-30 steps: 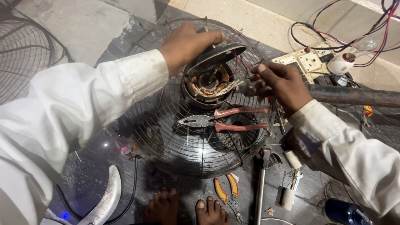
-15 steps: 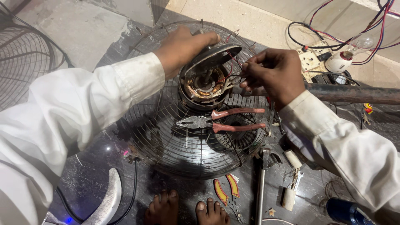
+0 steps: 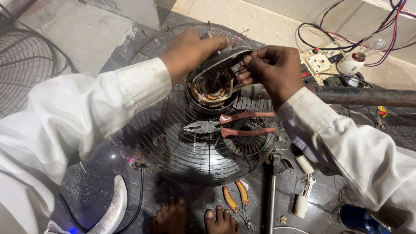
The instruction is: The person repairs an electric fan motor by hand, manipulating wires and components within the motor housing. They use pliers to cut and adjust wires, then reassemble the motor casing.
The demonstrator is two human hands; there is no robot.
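Note:
A fan motor (image 3: 211, 92) with copper windings sits in the middle of a round wire fan guard (image 3: 182, 149) lying on the floor. A dark metal motor cover (image 3: 221, 60) is tilted up over the motor. My left hand (image 3: 190, 50) grips the cover's far edge. My right hand (image 3: 271, 69) pinches the cover's right rim and thin wires beside the motor. Red-handled pliers (image 3: 232, 125) lie on the guard just below the motor.
A rusty pipe (image 3: 364, 96) runs off to the right. A switchboard (image 3: 320, 60) with a bulb holder (image 3: 359, 56) and coloured wires sits at back right. Yellow-handled cutters (image 3: 236, 197), a metal rod (image 3: 271, 195), a fan blade (image 3: 112, 212) and bare feet (image 3: 195, 216) are near the front. Another guard (image 3: 26, 65) lies left.
My right hand moved left and up from beside the motor to the cover's right rim. The left hand kept its hold on the cover, which stays tilted.

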